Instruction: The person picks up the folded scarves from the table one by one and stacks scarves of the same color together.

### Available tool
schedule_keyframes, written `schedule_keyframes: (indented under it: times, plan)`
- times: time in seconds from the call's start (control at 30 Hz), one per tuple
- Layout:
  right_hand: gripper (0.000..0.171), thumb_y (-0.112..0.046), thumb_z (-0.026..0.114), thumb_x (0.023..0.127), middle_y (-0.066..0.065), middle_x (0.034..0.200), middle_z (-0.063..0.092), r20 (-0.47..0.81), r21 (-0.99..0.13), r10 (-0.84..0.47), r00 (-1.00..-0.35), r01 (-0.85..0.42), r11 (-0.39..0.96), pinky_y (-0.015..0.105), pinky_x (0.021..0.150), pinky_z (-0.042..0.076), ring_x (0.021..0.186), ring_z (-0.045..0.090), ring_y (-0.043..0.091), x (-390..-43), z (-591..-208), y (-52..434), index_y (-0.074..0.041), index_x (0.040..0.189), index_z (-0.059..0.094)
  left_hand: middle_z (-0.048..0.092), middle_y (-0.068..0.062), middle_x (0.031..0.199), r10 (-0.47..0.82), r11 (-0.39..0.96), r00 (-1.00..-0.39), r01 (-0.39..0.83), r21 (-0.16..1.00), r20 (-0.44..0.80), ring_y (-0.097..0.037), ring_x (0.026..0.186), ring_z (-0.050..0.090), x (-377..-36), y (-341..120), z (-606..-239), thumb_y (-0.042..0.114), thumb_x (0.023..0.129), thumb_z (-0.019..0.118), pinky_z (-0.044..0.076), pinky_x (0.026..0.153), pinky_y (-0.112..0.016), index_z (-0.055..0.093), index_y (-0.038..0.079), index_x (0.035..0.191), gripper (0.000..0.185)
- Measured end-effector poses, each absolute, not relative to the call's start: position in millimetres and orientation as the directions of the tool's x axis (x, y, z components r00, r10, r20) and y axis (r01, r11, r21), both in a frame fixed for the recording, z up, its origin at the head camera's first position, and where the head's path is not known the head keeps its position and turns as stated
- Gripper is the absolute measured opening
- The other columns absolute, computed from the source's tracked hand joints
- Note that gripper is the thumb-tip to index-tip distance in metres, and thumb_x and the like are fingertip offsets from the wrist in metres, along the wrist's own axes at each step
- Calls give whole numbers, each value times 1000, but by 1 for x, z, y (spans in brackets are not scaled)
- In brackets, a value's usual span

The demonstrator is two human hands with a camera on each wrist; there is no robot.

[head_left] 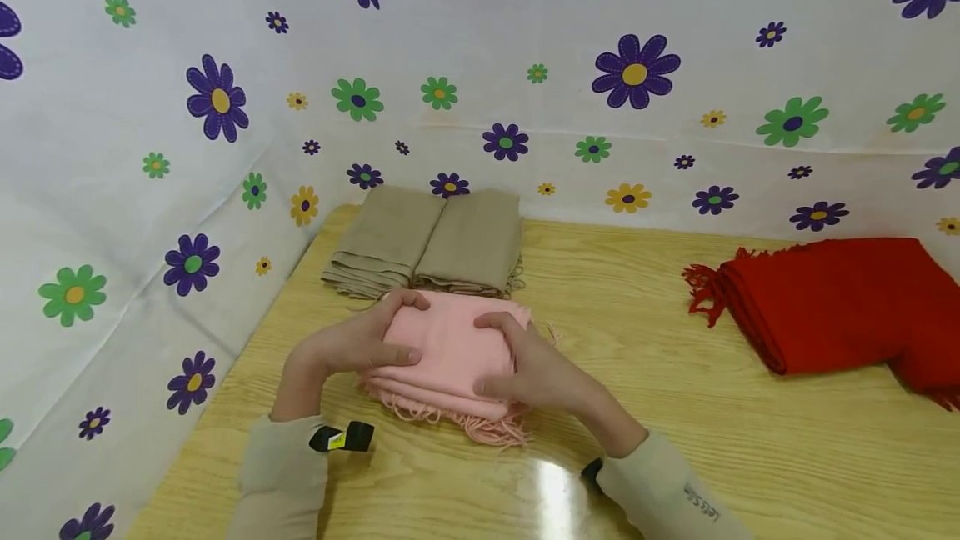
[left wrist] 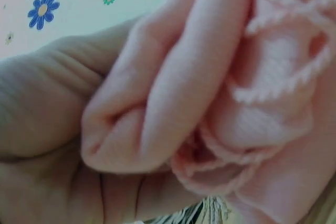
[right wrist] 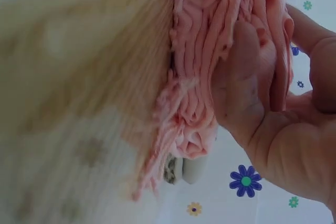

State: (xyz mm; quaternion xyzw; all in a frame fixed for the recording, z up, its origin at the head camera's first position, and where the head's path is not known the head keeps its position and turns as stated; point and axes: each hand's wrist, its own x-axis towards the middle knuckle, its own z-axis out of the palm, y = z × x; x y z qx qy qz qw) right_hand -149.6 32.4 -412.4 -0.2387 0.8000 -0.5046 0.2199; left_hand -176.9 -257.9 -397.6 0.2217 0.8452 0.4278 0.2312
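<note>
Pink scarf [head_left: 450,352] is lying folded into a thick bundle on the wooden worktop [head_left: 675,407], just in front of two folded beige scarves [head_left: 427,244]. Both the left hand [head_left: 352,348] and the right hand [head_left: 536,369] are grasping its ends, each grip clenched on fabric. Folding looks nearly finished; the red scarf [head_left: 840,302] is lying looser, well apart.
</note>
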Motion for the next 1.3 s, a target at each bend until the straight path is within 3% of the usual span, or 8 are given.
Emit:
schedule_keyframes:
  times: [0.13,0.2,0.3,0.37,0.63,0.8,1.03,1.3]
  plan:
    - [73,-31,79,86,24,111,46,-90,-792,-564,-821,-284,540,35,61,50,69,57,19,-147,-411,31,-28,147,39,31,-22,146,565,571,-802,212,793,-192,-36,127,37,-173,-254,-394,22,95,68,33,104,-49,31,8,140,60]
    - [74,-38,79,84,30,131,37,-66,-709,-534,-843,-337,620,45,71,54,89,62,32,-144,-410,30,-30,147,41,34,-22,146,562,593,-809,251,765,-171,-37,128,39,-171,-252,-393,21,94,69,34,105,-51,33,7,140,59]
    - [77,-47,78,82,30,156,16,-10,-578,-503,-864,-405,708,63,88,47,122,47,49,-142,-408,31,-29,148,43,42,-21,142,556,630,-820,313,710,-132,-40,124,43,-171,-249,-393,24,94,70,36,102,-55,38,9,138,57]
    - [79,-50,77,82,25,163,2,9,-528,-504,-864,-432,731,71,96,37,137,31,53,-141,-408,33,-27,150,42,45,-21,140,554,652,-825,343,677,-116,-41,122,45,-173,-248,-395,28,93,70,38,100,-57,40,12,138,56]
    - [93,-37,73,89,20,164,-10,-102,-714,-634,-767,-387,583,61,114,22,146,19,46,-146,-412,43,-21,161,15,37,-20,145,579,616,-806,333,714,-123,-46,131,35,-175,-253,-403,29,91,73,34,102,-63,39,15,140,61]
    - [93,-34,67,93,20,162,-21,-138,-756,-686,-715,-371,539,51,109,37,146,19,43,-149,-413,42,-20,161,5,35,-19,145,556,613,-824,316,724,-110,-48,133,26,-171,-253,-403,30,91,73,33,101,-65,38,15,138,60]
    - [93,-35,66,94,23,161,-21,-129,-765,-707,-696,-384,517,50,108,39,147,15,45,-154,-409,39,-19,161,4,42,-17,141,545,627,-833,324,709,-101,-37,129,39,-178,-257,-399,29,87,78,35,103,-54,42,9,136,64]
    - [92,-38,67,93,23,162,-17,-129,-758,-688,-714,-375,533,55,111,33,148,5,46,-152,-409,45,-20,161,8,44,-21,137,581,597,-799,289,749,-155,-33,118,46,-186,-253,-398,31,87,77,40,96,-47,40,9,136,65]
